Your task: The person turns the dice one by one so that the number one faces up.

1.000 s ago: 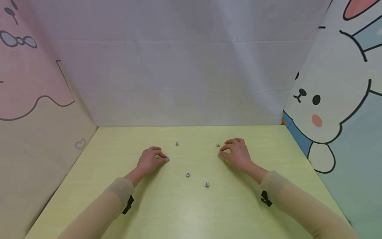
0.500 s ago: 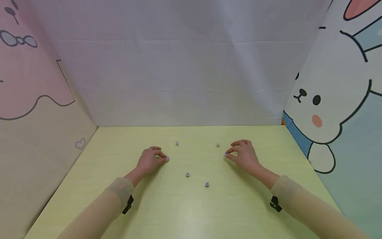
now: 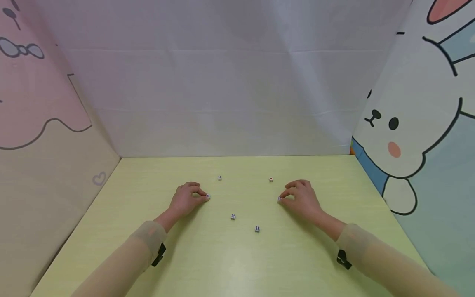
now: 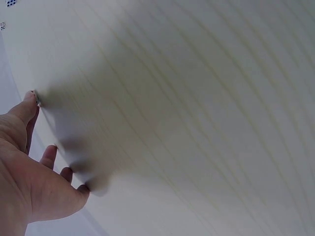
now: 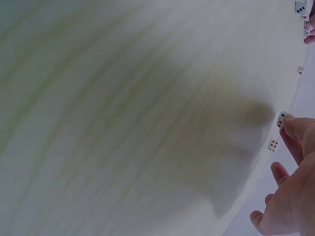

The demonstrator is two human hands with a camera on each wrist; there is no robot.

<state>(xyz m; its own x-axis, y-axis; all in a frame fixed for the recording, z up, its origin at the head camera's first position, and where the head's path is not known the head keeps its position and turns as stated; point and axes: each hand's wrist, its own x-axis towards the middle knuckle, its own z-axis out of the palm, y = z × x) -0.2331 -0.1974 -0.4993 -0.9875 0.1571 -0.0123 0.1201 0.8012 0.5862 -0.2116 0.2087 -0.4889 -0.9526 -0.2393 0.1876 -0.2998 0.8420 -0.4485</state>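
Between thumb and forefinger, my left hand [image 3: 187,199] pinches a small white die [image 3: 208,196] at the table's left-centre; the fingers hide part of it. Across from it, my right hand [image 3: 302,199] pinches another white die [image 3: 279,199]. In the right wrist view this pinched die [image 5: 281,119] shows a face with red and blue pips. A die with a red pip [image 3: 271,180] lies just beyond my right hand. Farther back on the left sits another die [image 3: 219,178]. Two more lie nearer the front, one die [image 3: 233,217] left of the other die [image 3: 257,229].
The pale yellow table [image 3: 208,264] meets a white cloth wall [image 3: 237,103] at its back edge. Cartoon-printed panels flank it: a pink and beige panel [image 3: 48,185] on the left and a rabbit panel [image 3: 438,173] on the right.
My right hand has shifted slightly right and then toward the front, its die moving with it, away from the red-pip die. The left hand and the other dice stay in place.
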